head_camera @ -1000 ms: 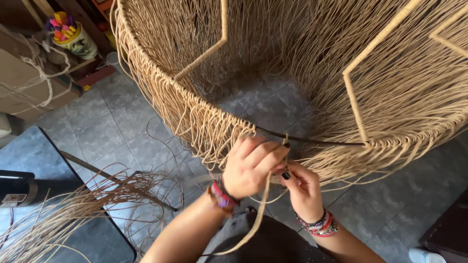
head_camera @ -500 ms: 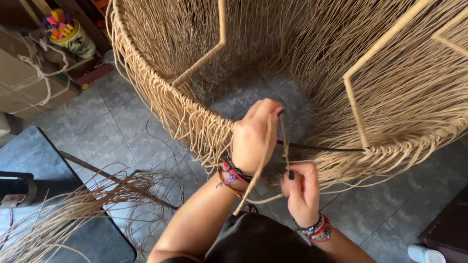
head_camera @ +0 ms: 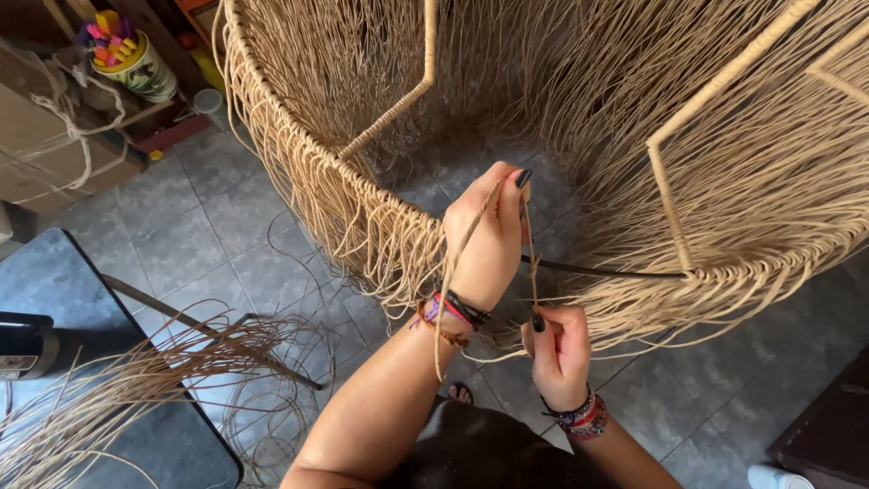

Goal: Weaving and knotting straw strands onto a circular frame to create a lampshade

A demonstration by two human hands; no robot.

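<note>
A large round frame [head_camera: 362,208] wrapped in tan rattan strands fills the upper view, with a bare dark metal stretch of rim [head_camera: 615,270] at the front. My left hand [head_camera: 487,231] is raised above that rim and pinches a tan rattan strand [head_camera: 457,272] that trails down past my wrist. Just below the rim, my right hand [head_camera: 559,349] grips the same strand's lower part. Both wrists wear coloured bracelets.
A bundle of loose rattan strands [head_camera: 118,389] lies at lower left over a dark table [head_camera: 81,290]. A patterned pot with coloured items [head_camera: 136,63] and cardboard boxes [head_camera: 45,154] stand at upper left. Grey floor tiles [head_camera: 226,235] surround the frame.
My left hand has risen from the rim and pulled the strand upward into the frame. My right hand has stayed just below the rim.
</note>
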